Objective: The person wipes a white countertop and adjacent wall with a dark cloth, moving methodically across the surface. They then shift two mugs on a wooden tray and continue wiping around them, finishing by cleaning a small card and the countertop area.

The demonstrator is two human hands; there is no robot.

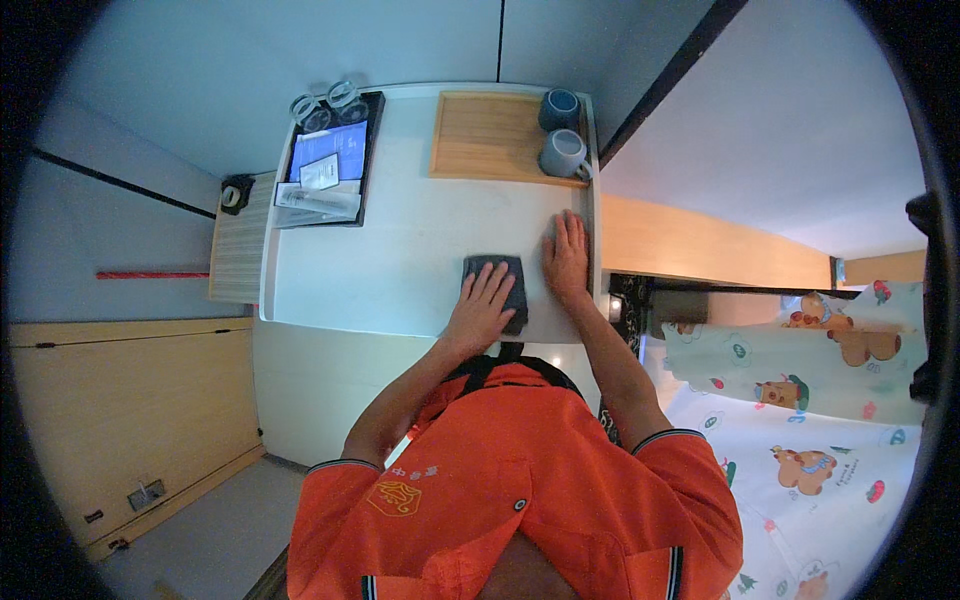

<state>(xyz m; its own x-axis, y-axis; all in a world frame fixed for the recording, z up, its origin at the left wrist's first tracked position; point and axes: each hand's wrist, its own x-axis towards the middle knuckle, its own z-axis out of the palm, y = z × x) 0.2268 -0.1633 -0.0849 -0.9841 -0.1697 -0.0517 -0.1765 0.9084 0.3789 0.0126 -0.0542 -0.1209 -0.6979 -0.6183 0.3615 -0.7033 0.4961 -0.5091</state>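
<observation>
My left hand [484, 304] lies palm down on a dark, squarish folded cloth [517, 319] near the front edge of the white tabletop [360, 285]. Its fingers are spread over the cloth and not visibly wrapped around it. Further right, my right hand [568, 259] rests flat against the white surface, beside the raised right rim. Its fingers are stretched out and nothing shows in it. Beyond that hand, a wooden tray [487, 142] carries a dark blue mug [559, 110] and a grey-blue mug [564, 154] at its right end.
At the back left, a black tray [373, 150] holds two clear glasses, blue packets [330, 146] and white sachets [319, 199]. A wooden ledge [712, 232] adjoins on the right, above a bed with patterned bedding [795, 390]. A wooden door [127, 420] stands to the left.
</observation>
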